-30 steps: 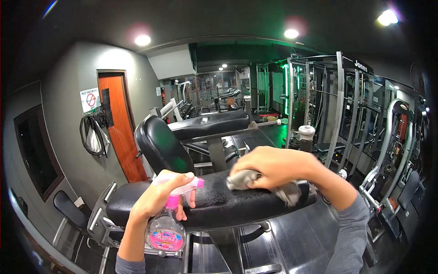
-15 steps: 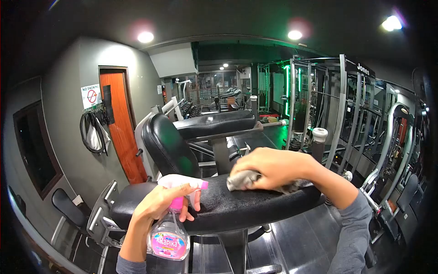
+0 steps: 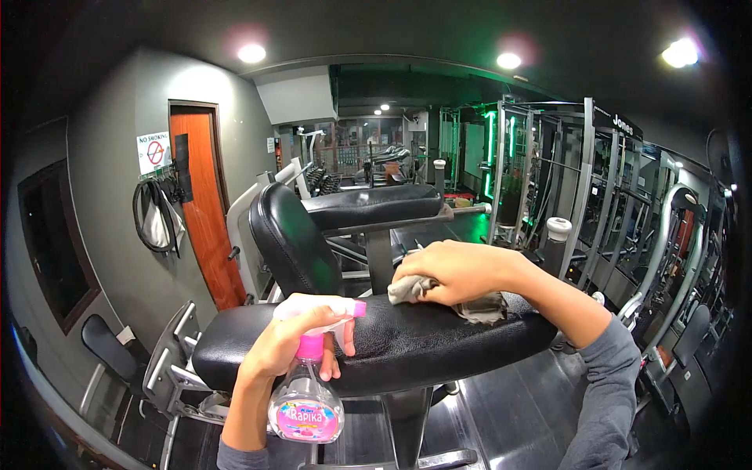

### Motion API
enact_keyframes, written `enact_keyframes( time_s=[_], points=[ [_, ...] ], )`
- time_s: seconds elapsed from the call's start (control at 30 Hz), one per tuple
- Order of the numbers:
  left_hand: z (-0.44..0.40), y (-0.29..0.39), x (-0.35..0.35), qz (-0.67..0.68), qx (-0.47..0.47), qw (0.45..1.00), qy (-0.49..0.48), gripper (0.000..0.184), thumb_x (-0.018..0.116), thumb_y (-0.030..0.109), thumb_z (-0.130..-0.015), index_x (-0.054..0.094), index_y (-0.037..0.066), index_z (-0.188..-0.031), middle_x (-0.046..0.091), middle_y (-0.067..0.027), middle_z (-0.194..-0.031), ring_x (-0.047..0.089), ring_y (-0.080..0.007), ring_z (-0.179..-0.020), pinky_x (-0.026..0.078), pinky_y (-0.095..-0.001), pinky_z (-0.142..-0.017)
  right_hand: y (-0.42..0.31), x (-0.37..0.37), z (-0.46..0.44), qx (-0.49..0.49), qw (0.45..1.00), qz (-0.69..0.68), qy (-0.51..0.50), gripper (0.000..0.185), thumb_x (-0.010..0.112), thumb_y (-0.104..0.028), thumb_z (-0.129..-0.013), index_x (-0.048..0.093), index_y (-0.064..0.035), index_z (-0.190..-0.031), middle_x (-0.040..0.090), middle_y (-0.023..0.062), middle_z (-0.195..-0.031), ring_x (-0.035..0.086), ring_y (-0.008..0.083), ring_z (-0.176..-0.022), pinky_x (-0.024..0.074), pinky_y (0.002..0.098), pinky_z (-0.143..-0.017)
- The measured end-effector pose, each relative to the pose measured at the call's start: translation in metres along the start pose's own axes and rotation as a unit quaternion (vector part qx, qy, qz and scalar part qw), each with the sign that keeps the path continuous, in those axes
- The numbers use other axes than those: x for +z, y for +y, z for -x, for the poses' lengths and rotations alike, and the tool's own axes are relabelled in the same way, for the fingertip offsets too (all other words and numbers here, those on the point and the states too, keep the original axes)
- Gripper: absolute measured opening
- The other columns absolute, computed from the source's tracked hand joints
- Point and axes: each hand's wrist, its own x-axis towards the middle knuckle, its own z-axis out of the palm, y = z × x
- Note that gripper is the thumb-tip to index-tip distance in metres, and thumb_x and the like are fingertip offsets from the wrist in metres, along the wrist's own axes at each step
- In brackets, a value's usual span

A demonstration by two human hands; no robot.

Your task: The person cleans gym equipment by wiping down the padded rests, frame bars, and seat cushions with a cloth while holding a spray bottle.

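My left hand (image 3: 280, 342) is wrapped round the neck of a clear spray bottle (image 3: 307, 392) with a pink collar, a white and pink trigger head and a pink label. The bottle hangs upright in front of the near edge of a black padded bench (image 3: 376, 345). On the bench's top, right of the middle, my right hand (image 3: 458, 270) presses down a crumpled grey cloth (image 3: 482, 308). Part of the cloth sticks out past the fingertips and part hangs out behind the palm. The bench's surface looks shiny near the hand.
Behind the bench stand an upright black backrest (image 3: 290, 239) and another black pad (image 3: 372, 207). A post with a white cap (image 3: 558, 228) rises to the right. Gym machine frames (image 3: 583, 188) line the right side. An orange-brown door (image 3: 205, 207) is at the left.
The cloth under my right hand has shifted slightly, and more of it shows behind the palm. My left hand and the bottle sit a little further right in view.
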Motion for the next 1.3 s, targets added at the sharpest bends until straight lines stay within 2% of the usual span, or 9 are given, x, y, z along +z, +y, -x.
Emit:
enact_keyframes(
  time_s=[0.07, 0.2, 0.47, 0.6, 0.67, 0.9, 1.0, 1.2, 1.3],
  points=[
    [0.001, 0.0, 0.002, -0.005, 0.01, 1.0, 0.005, 0.037, 0.056, 0.028, -0.092, 0.068, 0.001, -0.113, 0.065, -0.0186, -0.076, 0.061, -0.0231, -0.044, 0.054, -0.0327, -0.045, -0.013, -0.008, 0.008, -0.076, 0.993, -0.085, -0.021, 0.037, 0.065, -0.009, -0.08, 0.064, -0.0026, -0.116, 0.067, 0.015, -0.109, 0.063, 0.0327, -0.105, 0.0489, 0.0413, -0.093],
    [0.0, 0.004, 0.004, -0.012, 0.002, 1.0, 0.01, 0.037, 0.056, 0.028, -0.091, 0.069, 0.001, -0.111, 0.065, -0.0185, -0.075, 0.06, -0.0238, -0.044, 0.051, -0.0316, -0.042, -0.036, -0.03, 0.033, -0.032, 0.988, -0.121, -0.091, 0.039, 0.066, -0.007, -0.08, 0.064, -0.0025, -0.119, 0.066, 0.0119, -0.117, 0.064, 0.0288, -0.107, 0.0495, 0.0378, -0.094],
    [0.001, 0.006, 0.007, -0.001, 0.007, 1.0, 0.018, 0.038, 0.057, 0.031, -0.091, 0.069, -0.002, -0.106, 0.065, -0.0187, -0.073, 0.06, -0.024, -0.042, 0.05, -0.0313, -0.042, -0.008, -0.006, -0.019, 0.119, 0.989, 0.058, -0.069, 0.035, 0.067, -0.021, -0.084, 0.064, -0.004, -0.115, 0.069, 0.0195, -0.104, 0.065, 0.0373, -0.098, 0.0513, 0.0417, -0.086],
    [0.004, 0.008, 0.007, -0.012, 0.007, 1.0, 0.019, 0.039, 0.057, 0.031, -0.091, 0.067, -0.006, -0.1, 0.065, -0.018, -0.073, 0.06, -0.0244, -0.044, 0.051, -0.0323, -0.043, -0.014, 0.002, -0.022, 0.044, 0.997, 0.035, -0.048, 0.036, 0.068, -0.018, -0.083, 0.063, -0.003, -0.115, 0.069, 0.0187, -0.105, 0.066, 0.0356, -0.099, 0.0514, 0.0413, -0.086],
    [0.007, 0.009, 0.006, -0.007, 0.015, 1.0, 0.02, 0.04, 0.057, 0.031, -0.091, 0.066, -0.007, -0.098, 0.065, -0.0178, -0.073, 0.061, -0.0245, -0.044, 0.051, -0.0326, -0.044, -0.03, -0.008, -0.005, -0.063, 0.987, -0.13, -0.068, 0.036, 0.068, -0.012, -0.082, 0.062, -0.0017, -0.117, 0.07, 0.017, -0.107, 0.067, 0.032, -0.099, 0.0515, 0.0394, -0.087],
    [0.035, 0.013, -0.011, -0.062, 0.034, 0.989, 0.128, 0.041, 0.056, 0.031, -0.085, 0.064, -0.009, -0.084, 0.065, -0.0218, -0.068, 0.056, -0.0254, -0.037, 0.05, -0.0338, -0.04, -0.029, -0.019, 0.0, -0.015, 0.991, -0.098, -0.091, 0.034, 0.064, -0.009, -0.08, 0.064, -0.0038, -0.114, 0.07, 0.0152, -0.101, 0.068, 0.029, -0.092, 0.0521, 0.037, -0.082],
    [0.04, 0.018, -0.021, -0.059, -0.005, 0.992, 0.115, 0.042, 0.058, 0.032, -0.089, 0.066, -0.008, -0.099, 0.065, -0.0187, -0.073, 0.062, -0.0262, -0.044, 0.052, -0.0341, -0.043, -0.004, -0.001, -0.03, 0.014, 0.999, 0.023, -0.037, 0.031, 0.064, -0.017, -0.082, 0.067, -0.0059, -0.11, 0.072, 0.0153, -0.1, 0.069, 0.0293, -0.092, 0.0519, 0.0389, -0.081],
    [0.038, 0.026, -0.018, -0.083, -0.043, 0.992, 0.086, 0.041, 0.058, 0.031, -0.092, 0.065, -0.009, -0.099, 0.065, -0.0168, -0.074, 0.063, -0.0267, -0.046, 0.053, -0.0344, -0.046, -0.001, -0.011, -0.044, -0.002, 0.987, -0.093, -0.129, 0.033, 0.065, -0.022, -0.085, 0.066, -0.0082, -0.115, 0.073, 0.0104, -0.1, 0.069, 0.0234, -0.092, 0.0515, 0.0354, -0.082],
    [0.035, 0.028, -0.018, -0.111, -0.06, 0.988, 0.086, 0.041, 0.057, 0.032, -0.091, 0.065, -0.008, -0.086, 0.065, -0.0177, -0.07, 0.061, -0.0259, -0.044, 0.053, -0.0342, -0.045, -0.007, -0.02, -0.029, -0.031, 0.978, -0.142, -0.153, 0.035, 0.068, -0.021, -0.086, 0.066, -0.0078, -0.119, 0.073, 0.0074, -0.102, 0.066, 0.0162, -0.091, 0.0505, 0.032, -0.085]
  ],
)
